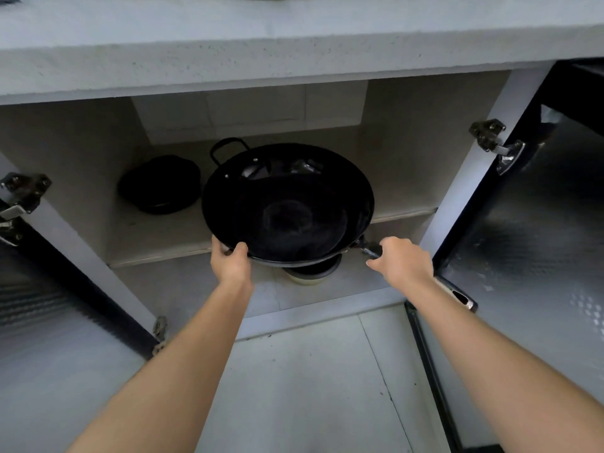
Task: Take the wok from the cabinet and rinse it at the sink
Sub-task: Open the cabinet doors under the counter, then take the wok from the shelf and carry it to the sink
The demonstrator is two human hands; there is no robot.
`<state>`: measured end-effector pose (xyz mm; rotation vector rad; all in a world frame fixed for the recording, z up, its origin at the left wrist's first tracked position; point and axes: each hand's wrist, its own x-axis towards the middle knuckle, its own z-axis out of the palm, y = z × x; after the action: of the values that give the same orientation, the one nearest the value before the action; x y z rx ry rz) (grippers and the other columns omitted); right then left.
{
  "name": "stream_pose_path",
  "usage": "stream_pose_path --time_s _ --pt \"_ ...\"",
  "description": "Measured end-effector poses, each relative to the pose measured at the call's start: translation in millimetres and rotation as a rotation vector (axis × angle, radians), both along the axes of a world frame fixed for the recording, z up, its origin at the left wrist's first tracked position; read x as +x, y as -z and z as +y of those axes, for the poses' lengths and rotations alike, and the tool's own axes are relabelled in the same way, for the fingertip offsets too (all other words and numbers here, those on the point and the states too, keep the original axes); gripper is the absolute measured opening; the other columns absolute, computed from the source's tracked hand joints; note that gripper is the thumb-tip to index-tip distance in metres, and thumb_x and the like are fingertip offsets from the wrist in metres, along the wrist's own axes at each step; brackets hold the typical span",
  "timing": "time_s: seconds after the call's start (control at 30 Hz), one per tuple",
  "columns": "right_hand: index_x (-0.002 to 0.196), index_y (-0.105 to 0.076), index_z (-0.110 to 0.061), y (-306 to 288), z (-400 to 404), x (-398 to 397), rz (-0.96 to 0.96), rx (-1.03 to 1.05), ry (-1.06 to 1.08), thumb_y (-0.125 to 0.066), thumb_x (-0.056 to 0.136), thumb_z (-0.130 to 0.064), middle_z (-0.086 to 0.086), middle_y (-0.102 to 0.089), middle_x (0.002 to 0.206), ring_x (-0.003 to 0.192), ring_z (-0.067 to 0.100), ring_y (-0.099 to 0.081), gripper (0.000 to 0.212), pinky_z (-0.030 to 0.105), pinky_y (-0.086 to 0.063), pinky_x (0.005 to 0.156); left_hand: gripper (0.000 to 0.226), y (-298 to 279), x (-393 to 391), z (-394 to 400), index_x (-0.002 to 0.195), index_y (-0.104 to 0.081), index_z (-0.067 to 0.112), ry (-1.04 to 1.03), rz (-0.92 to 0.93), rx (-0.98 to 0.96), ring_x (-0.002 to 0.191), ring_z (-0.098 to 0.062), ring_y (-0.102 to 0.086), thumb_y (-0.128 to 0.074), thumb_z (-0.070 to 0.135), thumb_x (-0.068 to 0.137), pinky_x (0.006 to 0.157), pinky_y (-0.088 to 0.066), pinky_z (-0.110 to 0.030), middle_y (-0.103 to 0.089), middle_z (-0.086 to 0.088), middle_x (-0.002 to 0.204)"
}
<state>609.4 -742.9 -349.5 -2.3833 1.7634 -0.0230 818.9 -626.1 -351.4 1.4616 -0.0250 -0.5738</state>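
We hold the wok [287, 207] at the cabinet [457, 178] mouth, our left hand [228, 261] pinching its rim at seven o'clock and our right hand [400, 261] curled round the handle [371, 249] at four o'clock, probably sharing its weight clear of the shelf [157, 237].

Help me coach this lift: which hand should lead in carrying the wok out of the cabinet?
Right hand, probably: it grips the wok's long handle, the natural carrying point. The left hand only pinches the wok at its near rim, steadying it.
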Motion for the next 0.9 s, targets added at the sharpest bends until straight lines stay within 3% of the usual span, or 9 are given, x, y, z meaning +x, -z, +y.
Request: stream_pose_path --time_s 0.03,0.07,0.17,0.23,0.4,0.47,0.7,0.9 --pt "0.088 -0.057 -0.010 -3 5 -5 0.008 0.002 0.002 -0.059 0.089 -0.033 0.009 -0.063 0.084 0.079 0.031 -0.061 0.023 0.029 -0.040 0.060 0.064 -5 -6 4 0.144 -0.036 0.020 0.003 0.003 0.004 0.078 -0.008 -0.052 -0.045 -0.009 0.088 0.054 -0.040 0.001 -0.057 0.004 0.096" --pt "0.092 -0.059 -0.010 -7 10 -10 0.013 0.005 0.007 -0.058 0.089 -0.034 0.009 -0.064 0.086 0.081 0.031 -0.062 0.024 0.029 -0.039 0.060 0.064 -10 -11 10 0.144 -0.036 0.020 0.011 0.007 0.006 0.088 -0.011 -0.055 -0.044 -0.009 0.088 0.058 -0.041 0.001 -0.058 0.002 0.106" --pt "0.095 -0.060 -0.010 -21 29 -29 0.017 0.032 0.026 -0.057 0.090 -0.035 0.007 -0.062 0.083 0.079 0.029 -0.061 0.026 0.029 -0.040 0.059 0.065 -28 -28 24 0.145 -0.036 0.019 0.029 0.023 0.019 0.119 -0.020 -0.053 -0.042 -0.011 0.087 0.091 -0.039 -0.014 -0.054 -0.007 0.132" --pt "0.094 -0.060 -0.010 -33 45 -43 0.017 0.042 0.036 -0.058 0.090 -0.034 0.008 -0.063 0.084 0.077 0.029 -0.060 0.025 0.029 -0.040 0.060 0.066 -41 -41 34 0.145 -0.036 0.016 0.030 0.028 0.030 0.117 -0.021 -0.054 -0.041 -0.014 0.086 0.099 -0.037 -0.019 -0.055 -0.009 0.133" --pt "0.096 -0.062 -0.011 -71 90 -85 0.043 0.086 0.049 -0.058 0.090 -0.032 0.009 -0.067 0.094 0.087 0.030 -0.063 0.022 0.029 -0.040 0.062 0.065 -83 -80 69 0.143 -0.037 0.012 0.004 0.088 0.091 0.121 -0.020 -0.051 -0.036 -0.017 0.086 0.097 -0.033 -0.016 -0.052 -0.007 0.136" --pt "0.096 -0.062 -0.013 -87 109 -102 0.060 0.103 0.049 -0.058 0.089 -0.032 0.008 -0.068 0.095 0.088 0.030 -0.063 0.021 0.029 -0.039 0.063 0.064 -96 -97 85 0.143 -0.038 0.012 -0.008 0.104 0.123 0.113 -0.019 -0.053 -0.035 -0.017 0.085 0.095 -0.032 -0.016 -0.053 -0.007 0.136" --pt "0.087 -0.057 -0.014 -149 174 -161 0.100 0.186 0.053 -0.060 0.088 -0.034 0.002 -0.056 0.074 0.067 0.026 -0.053 0.020 0.027 -0.038 0.057 0.062 -141 -151 149 0.138 -0.046 0.014 -0.026 0.167 0.225 0.117 -0.027 -0.056 -0.033 -0.011 0.083 0.089 -0.039 -0.020 -0.058 -0.008 0.131" --pt "0.090 -0.062 -0.014 -223 227 -205 0.119 0.200 0.039 -0.060 0.088 -0.036 0.001 -0.057 0.070 0.065 0.023 -0.055 0.022 0.026 -0.035 0.051 0.061 -211 -195 197 0.135 -0.049 0.016 -0.035 0.170 0.268 0.120 -0.029 -0.055 -0.034 -0.008 0.081 0.099 -0.042 -0.029 -0.060 -0.008 0.129"
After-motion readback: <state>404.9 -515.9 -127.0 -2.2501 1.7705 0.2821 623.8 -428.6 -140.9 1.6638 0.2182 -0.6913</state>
